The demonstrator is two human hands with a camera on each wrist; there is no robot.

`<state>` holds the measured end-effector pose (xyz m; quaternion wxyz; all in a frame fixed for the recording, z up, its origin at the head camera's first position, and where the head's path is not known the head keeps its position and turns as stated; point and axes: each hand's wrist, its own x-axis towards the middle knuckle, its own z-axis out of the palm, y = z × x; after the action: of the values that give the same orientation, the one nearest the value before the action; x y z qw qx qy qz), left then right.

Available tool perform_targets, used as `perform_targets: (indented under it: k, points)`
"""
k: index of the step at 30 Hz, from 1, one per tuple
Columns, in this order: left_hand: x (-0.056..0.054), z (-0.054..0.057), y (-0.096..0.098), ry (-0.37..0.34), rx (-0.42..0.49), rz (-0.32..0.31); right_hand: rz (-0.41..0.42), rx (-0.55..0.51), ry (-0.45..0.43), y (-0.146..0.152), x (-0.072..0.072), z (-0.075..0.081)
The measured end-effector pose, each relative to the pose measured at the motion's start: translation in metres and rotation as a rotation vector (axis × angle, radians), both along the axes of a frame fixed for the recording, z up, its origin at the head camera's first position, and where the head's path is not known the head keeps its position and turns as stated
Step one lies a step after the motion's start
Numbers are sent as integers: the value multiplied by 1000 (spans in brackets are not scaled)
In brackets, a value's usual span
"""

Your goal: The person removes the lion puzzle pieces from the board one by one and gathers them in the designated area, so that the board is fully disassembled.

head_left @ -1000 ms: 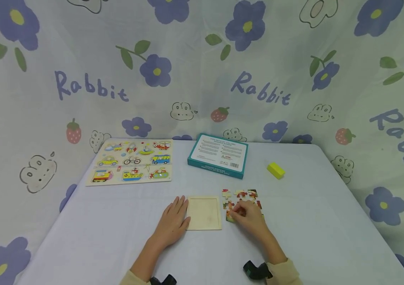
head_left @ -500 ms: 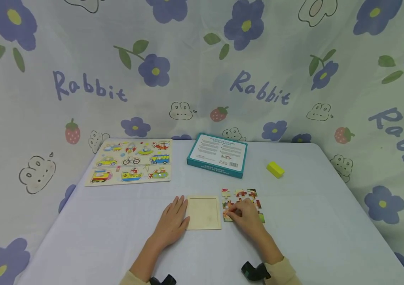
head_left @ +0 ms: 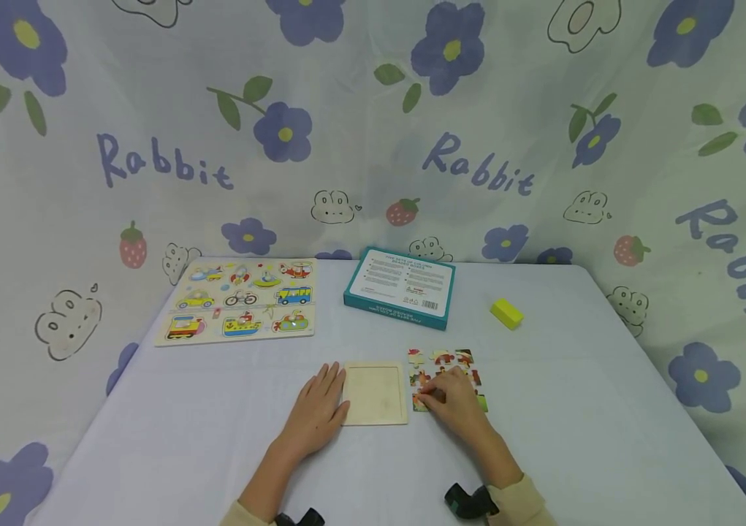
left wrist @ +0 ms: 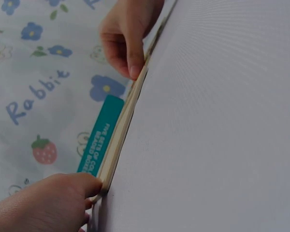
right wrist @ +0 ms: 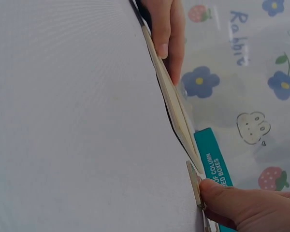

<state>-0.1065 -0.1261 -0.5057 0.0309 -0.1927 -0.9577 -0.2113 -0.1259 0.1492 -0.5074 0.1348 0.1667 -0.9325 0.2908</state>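
My left hand (head_left: 316,405) lies flat with straight fingers along the left side of a shallow square wooden puzzle tray (head_left: 375,395), its thumb at the edge. The recessed tray has a pale, bare bottom. To its right lie several colourful jigsaw pieces (head_left: 464,356) in loose rows. Over these, my right hand (head_left: 459,403) pinches the near-left puzzle piece (right wrist: 194,182) between thumb and fingers, low at the table. In the right wrist view the thumb presses on this piece's edge. The hand covers some of the other pieces.
Behind stands a teal box (head_left: 400,287) with a white printed label. A vehicle picture puzzle board (head_left: 234,302) lies at the back left, and a yellow block (head_left: 507,313) at the back right. White cloth covers the table (head_left: 583,424).
My right hand has shifted slightly left over the jigsaw pieces, to the near-left one, and then stayed there. The left hand has kept its place beside the tray.
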Motion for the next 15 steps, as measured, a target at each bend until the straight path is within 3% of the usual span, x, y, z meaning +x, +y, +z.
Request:
perform_targets:
  k: [15]
  points:
    - [-1,-1,3,-20,2,11,8,32,-5,2,-2,-3]
